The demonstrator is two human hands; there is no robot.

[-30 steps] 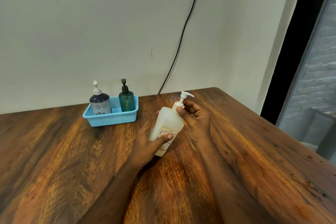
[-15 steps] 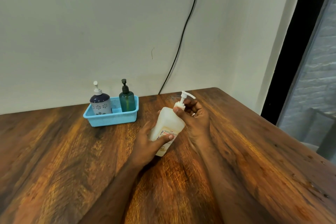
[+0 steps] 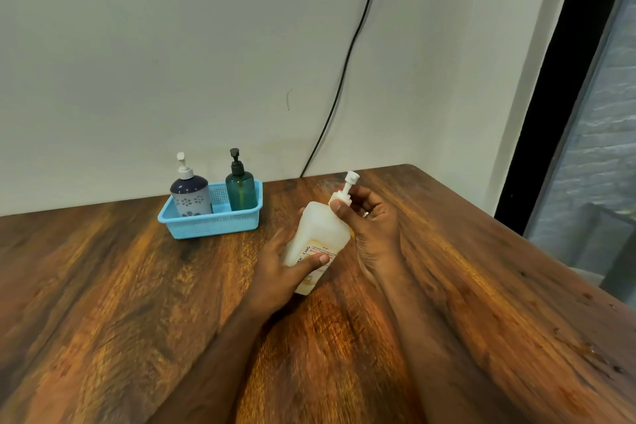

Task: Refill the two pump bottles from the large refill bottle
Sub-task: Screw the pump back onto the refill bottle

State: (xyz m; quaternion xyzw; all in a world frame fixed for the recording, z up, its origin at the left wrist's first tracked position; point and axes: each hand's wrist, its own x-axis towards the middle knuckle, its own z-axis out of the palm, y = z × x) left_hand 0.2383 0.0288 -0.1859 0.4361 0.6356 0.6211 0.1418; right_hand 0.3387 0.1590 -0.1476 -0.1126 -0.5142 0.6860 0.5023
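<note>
Soft even daylight, mild wide-angle edge bending, slight blur on forearms.

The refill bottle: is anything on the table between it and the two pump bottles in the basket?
Nothing visible: bare table separates the refill bottle from the blue basket. Both pump bottles still wear their pumps.

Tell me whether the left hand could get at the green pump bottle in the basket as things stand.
Probably not yet: the left hand grips the refill bottle. The table between it and the green pump bottle looks bare.
</note>
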